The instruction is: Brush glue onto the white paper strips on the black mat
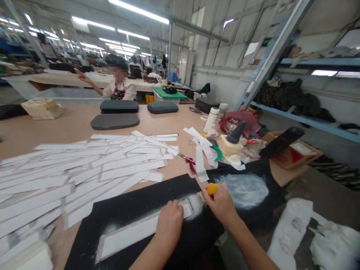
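My right hand (221,204) is closed around a brush with a yellow handle (212,188); its bristle end (200,198) touches the black fabric (140,198) just past the end of a white strip (129,236). With curled fingers, my left hand (170,221) presses that strip down on the fabric, hiding part of it. White smears surround the strip's ends. A wide whitish patch (243,190) marks the black fabric to the right of my right hand.
Many white strips (84,168) lie in a loose pile at left. Scissors with red handles (190,162), a cream bottle (211,120) and a black cone (236,132) stand or lie ahead. Dark padded pieces (115,120) sit farther back, where another person (120,88) is.
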### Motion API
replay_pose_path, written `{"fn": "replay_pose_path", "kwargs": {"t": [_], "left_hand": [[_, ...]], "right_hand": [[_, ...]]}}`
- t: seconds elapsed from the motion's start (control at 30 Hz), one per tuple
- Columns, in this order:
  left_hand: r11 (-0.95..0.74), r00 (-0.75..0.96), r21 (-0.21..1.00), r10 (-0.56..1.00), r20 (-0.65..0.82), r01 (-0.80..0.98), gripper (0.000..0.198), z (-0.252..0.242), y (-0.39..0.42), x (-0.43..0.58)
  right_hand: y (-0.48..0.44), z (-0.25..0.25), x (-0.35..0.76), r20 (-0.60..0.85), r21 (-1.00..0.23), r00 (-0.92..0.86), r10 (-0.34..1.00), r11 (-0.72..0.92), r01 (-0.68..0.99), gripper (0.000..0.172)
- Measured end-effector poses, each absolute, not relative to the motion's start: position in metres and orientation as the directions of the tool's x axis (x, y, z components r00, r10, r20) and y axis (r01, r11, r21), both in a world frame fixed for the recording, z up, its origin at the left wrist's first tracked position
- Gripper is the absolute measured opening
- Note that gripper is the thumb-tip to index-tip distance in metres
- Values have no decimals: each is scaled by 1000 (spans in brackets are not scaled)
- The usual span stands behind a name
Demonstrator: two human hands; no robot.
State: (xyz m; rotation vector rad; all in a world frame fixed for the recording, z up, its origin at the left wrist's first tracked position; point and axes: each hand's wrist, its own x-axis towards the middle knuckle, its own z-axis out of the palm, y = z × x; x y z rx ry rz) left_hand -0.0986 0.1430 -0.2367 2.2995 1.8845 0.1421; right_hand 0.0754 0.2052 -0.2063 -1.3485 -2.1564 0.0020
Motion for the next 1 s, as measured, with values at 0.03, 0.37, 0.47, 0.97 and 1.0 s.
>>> {"fn": "replay_pose_path", "kwargs": {"t": [0.03,0.37,0.47,0.97,1.0], "left_hand": [[-207,213,197,977,-12,958,24,-237,148,-94],[-207,215,173,976,-30,963,22,-238,166,-64],[-186,187,224,982,20,957,21,-245,165,-70],[-68,9,596,995,102,800,18,-257,159,-93],[-53,-15,638,995,100,768,18,-257,158,-94]], "right_hand": [[205,-204,78,478,-337,-285,830,473,814,29],[199,-213,87,423,-590,-113,899,368,719,28],[199,-218,84,434,-635,-101,895,384,671,27],[181,-275,50,382,-579,-299,874,479,660,27],[180,-278,49,372,-553,-296,880,466,690,26]]}}
